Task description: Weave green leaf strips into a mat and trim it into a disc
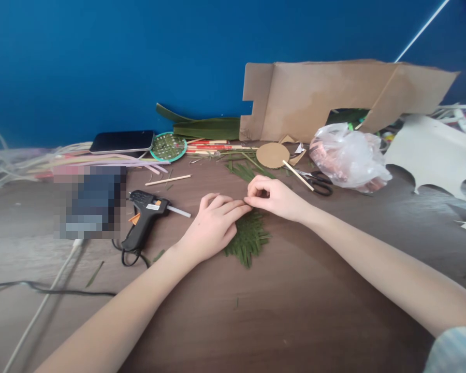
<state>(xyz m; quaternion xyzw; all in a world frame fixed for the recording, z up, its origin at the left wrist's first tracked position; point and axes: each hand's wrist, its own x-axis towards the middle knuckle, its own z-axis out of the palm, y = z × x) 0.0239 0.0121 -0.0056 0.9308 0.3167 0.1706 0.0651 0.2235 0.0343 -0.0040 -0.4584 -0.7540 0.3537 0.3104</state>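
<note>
A flat piece woven from green leaf strips (249, 239) lies on the brown table (295, 300). My left hand (213, 225) rests flat on its left part, fingers stretched out and pressing down. My right hand (274, 197) sits at the piece's far edge with its fingertips pinched together on a strip end, touching my left fingertips. More loose green strips (244, 170) lie just behind the hands.
A black glue gun (143, 217) with its cord lies to the left. Scissors (318, 182), a cardboard disc (272, 155), a plastic bag (347, 158), a wooden stick (168, 180), a phone (122, 141), a round woven mat (168, 146) and folded cardboard (334, 98) stand behind.
</note>
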